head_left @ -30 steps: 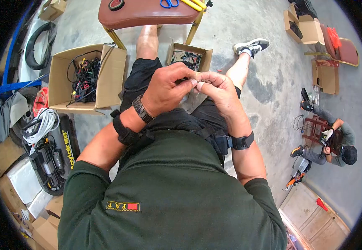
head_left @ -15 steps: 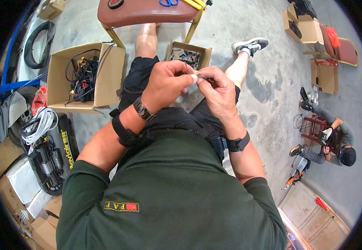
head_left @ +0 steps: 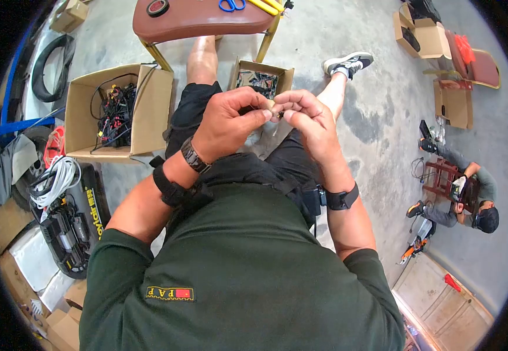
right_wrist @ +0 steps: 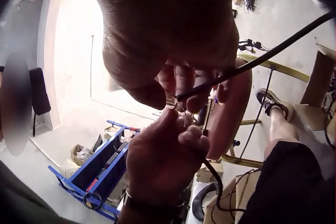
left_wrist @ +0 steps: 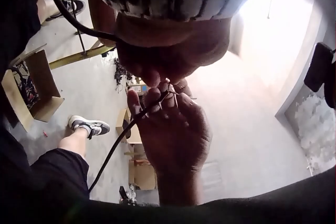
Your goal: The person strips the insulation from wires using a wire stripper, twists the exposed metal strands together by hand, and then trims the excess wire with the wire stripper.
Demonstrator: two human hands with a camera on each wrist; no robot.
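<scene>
Over my lap both hands meet fingertip to fingertip. My left hand (head_left: pixel 264 111) and my right hand (head_left: pixel 287 111) pinch the end of a thin black cable (head_left: pixel 276 109), mostly hidden by the fingers in the head view. In the left wrist view the black cable (left_wrist: pixel 123 137) runs down from the pinching fingers (left_wrist: pixel 157 90) toward my leg. From the right wrist the same cable (right_wrist: pixel 262 58) leads away to the upper right, and a small pale metal tip (right_wrist: pixel 171 100) shows between the fingertips of both hands.
A large cardboard box (head_left: pixel 84 117) of black wiring stands left of my knee, a small box (head_left: pixel 284 79) of parts between my feet. Ahead, a brown stool (head_left: pixel 201 20) carries a tape roll (head_left: pixel 156 7) and blue scissors (head_left: pixel 230 4). Another person (head_left: pixel 470 199) sits at right.
Both hands have lifted a little, away from my body, still joined. The fingertips have shifted on the cable end; the right hand's fingers now curl more over it.
</scene>
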